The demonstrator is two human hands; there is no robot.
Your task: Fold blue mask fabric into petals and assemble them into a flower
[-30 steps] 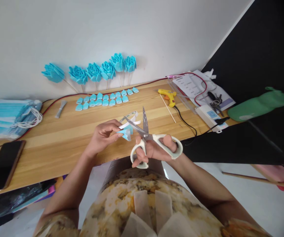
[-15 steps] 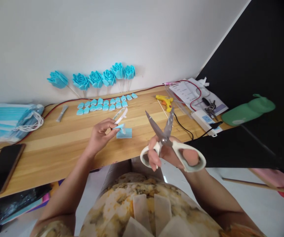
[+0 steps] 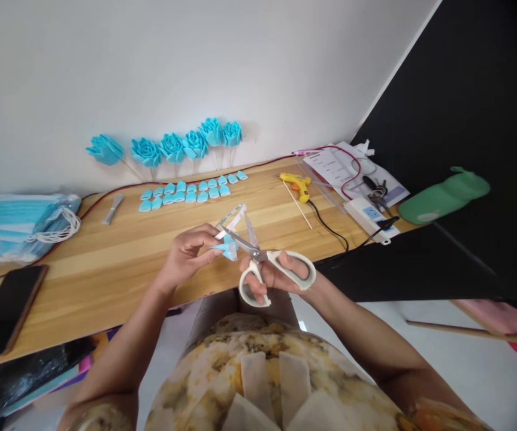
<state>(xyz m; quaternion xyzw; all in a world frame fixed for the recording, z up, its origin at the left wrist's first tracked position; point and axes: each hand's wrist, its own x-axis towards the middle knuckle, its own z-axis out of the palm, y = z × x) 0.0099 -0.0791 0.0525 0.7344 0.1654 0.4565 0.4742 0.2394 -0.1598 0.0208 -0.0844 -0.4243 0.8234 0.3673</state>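
Observation:
My left hand (image 3: 192,254) pinches a small folded blue piece of mask-like fabric (image 3: 227,246). A narrow white tape ring with green print (image 3: 235,216) is held at the same fingertips. In my right hand (image 3: 276,278) are white-handled scissors (image 3: 257,255), thumb and fingers through the handles. Their blades are apart, pointing up and left, and overlap the tape ring and blue piece in view. I cannot tell whether the blades touch either one. A blue fabric rectangle on the table is largely hidden behind the hands and scissors.
Blue fabric flowers on sticks (image 3: 171,147) lean along the wall, behind rows of folded blue petals (image 3: 190,196). At right are a yellow glue gun (image 3: 298,184), a stick (image 3: 298,205), a power strip (image 3: 370,220) and a green bottle (image 3: 444,196). Masks (image 3: 20,218) and a phone (image 3: 9,308) lie left.
My right hand has moved left with the scissors, bringing the blades to the tape ring and blue piece. My left hand has shifted slightly right, still pinching.

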